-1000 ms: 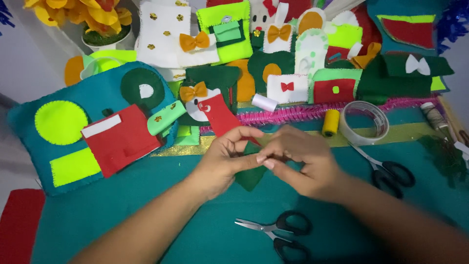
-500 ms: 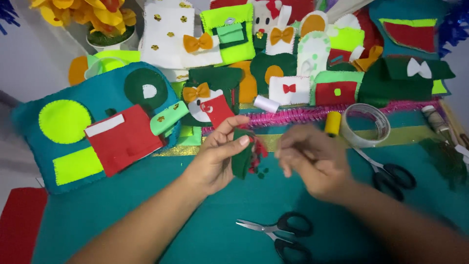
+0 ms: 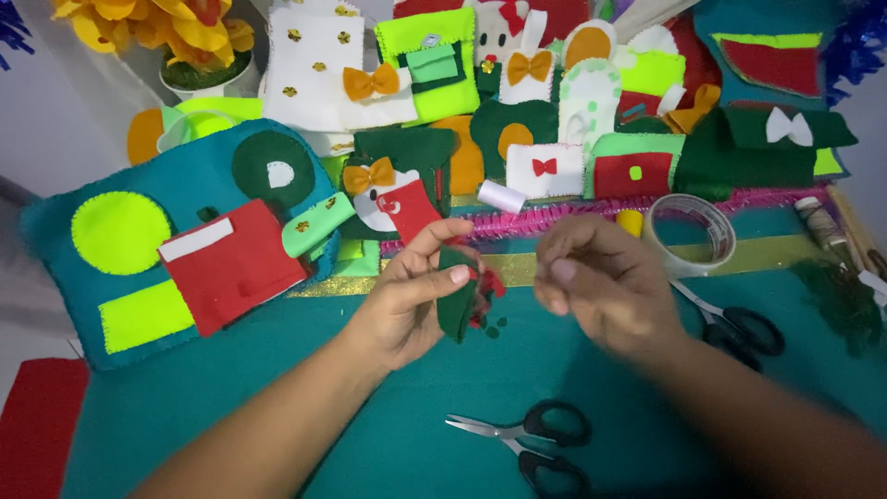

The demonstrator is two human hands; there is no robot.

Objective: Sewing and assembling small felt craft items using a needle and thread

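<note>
My left hand (image 3: pixel 411 300) pinches a small dark green felt piece (image 3: pixel 455 300) with red bits on its far side, held upright above the teal felt sheet (image 3: pixel 277 407). My right hand (image 3: pixel 605 282) hovers just to the right of it, fingers curled together; whether it pinches anything is too blurred to tell. A few tiny dark scraps lie on the sheet under the felt piece.
Black-handled scissors (image 3: pixel 545 444) lie near me; a second pair (image 3: pixel 739 328) lies at right beside a roll of clear tape (image 3: pixel 693 231). A teal felt cushion with red and lime patches (image 3: pixel 185 249) sits at left. Many felt craft pieces crowd the back, with a white thread spool (image 3: pixel 502 196).
My hands were joined on the green felt piece; they have come apart. The left hand keeps the piece and has turned it upright, the right hand has drawn back to the right.
</note>
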